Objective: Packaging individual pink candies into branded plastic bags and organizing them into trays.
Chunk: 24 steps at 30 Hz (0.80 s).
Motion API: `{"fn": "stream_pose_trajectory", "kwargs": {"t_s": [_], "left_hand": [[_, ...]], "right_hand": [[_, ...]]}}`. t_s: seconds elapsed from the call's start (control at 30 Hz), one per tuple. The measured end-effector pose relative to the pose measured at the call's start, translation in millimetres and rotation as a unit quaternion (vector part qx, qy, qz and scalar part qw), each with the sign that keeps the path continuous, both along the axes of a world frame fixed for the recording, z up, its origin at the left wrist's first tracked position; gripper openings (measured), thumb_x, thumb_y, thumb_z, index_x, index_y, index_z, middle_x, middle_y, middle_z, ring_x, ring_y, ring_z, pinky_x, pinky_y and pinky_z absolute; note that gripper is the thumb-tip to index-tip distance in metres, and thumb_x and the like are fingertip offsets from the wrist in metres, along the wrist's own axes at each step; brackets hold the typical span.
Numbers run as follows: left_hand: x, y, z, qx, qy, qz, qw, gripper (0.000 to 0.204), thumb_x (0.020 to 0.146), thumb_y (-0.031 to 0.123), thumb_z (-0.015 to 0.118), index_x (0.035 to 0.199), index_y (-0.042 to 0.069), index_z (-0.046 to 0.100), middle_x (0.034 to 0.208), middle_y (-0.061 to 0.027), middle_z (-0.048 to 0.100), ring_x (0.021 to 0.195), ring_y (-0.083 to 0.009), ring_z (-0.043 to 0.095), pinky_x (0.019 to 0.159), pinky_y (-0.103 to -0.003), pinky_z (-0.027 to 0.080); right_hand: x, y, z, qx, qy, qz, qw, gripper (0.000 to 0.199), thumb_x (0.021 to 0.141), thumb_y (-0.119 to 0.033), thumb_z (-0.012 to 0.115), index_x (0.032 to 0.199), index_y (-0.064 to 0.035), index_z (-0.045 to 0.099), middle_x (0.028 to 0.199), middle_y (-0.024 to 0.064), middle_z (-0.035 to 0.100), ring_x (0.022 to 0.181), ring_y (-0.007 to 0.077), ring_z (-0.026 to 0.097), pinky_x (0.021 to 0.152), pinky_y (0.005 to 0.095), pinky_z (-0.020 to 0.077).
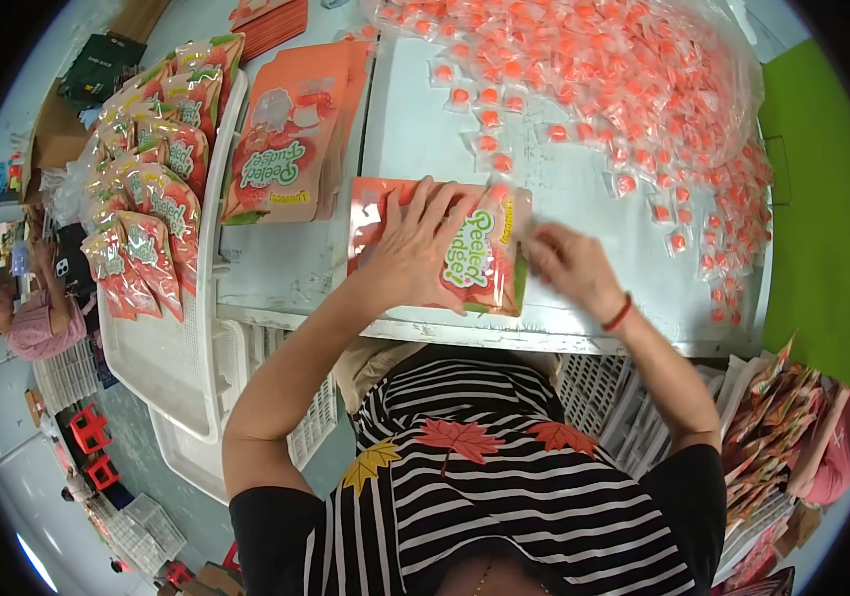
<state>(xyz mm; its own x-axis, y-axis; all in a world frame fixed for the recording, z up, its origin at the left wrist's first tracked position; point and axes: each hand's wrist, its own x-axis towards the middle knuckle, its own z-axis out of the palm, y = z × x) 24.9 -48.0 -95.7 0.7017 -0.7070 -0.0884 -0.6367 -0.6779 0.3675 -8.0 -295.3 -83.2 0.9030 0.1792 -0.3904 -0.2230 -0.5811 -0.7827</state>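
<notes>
We see the orange pouch [464,260] lying flat at the near edge of the grey table [584,199], mouth toward the right. Our left hand [413,253] presses it down with fingers spread, released, pinning it steady. Our right hand [572,268] is at the mouth; it is blurred, so we cannot tell its finger state. Loose wrapped candies [623,99] lie beyond, empty pouches [291,139] left, and filled pouches [152,199] in the white tray [208,298].

Left hand [413,248] flat on orange pouch [484,260], right hand [569,266] beside
</notes>
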Motion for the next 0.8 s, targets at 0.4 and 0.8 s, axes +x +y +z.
{"fn": "stream_pose_trajectory", "kwargs": {"t_s": [0.4, 0.8], "left_hand": [[-8.0, -9.6, -17.3, -0.158, -0.019, 0.065, 0.985, 0.104, 0.057, 0.049, 0.080, 0.137, 0.002, 0.033, 0.142, -0.0129, 0.030, 0.135, -0.0339, 0.023, 0.108, -0.053, 0.016], [87.2, -61.0, -5.4, -0.197, -0.110, 0.129, 0.966, 0.048, 0.089, 0.035, 0.055, 0.127, 0.007, 0.050, 0.121, -0.0195, 0.055, 0.116, -0.0396, 0.046, 0.095, -0.045, 0.037]], "right_hand": [[-21.1, -6.0, -23.5, 0.239, 0.136, -0.094, 0.957, 0.023, 0.095, -0.022, 0.056, 0.096, -0.0005, 0.063, 0.062, -0.0021, 0.054, 0.050, 0.0042, 0.043, 0.044, 0.0200, 0.0343], [-9.7, 0.5, -0.8, 0.264, 0.067, -0.154, 0.950, 0.024, 0.091, -0.024, 0.063, 0.083, -0.0016, 0.065, 0.062, -0.0054, 0.054, 0.052, 0.0009, 0.040, 0.045, 0.0198, 0.0308]]}}
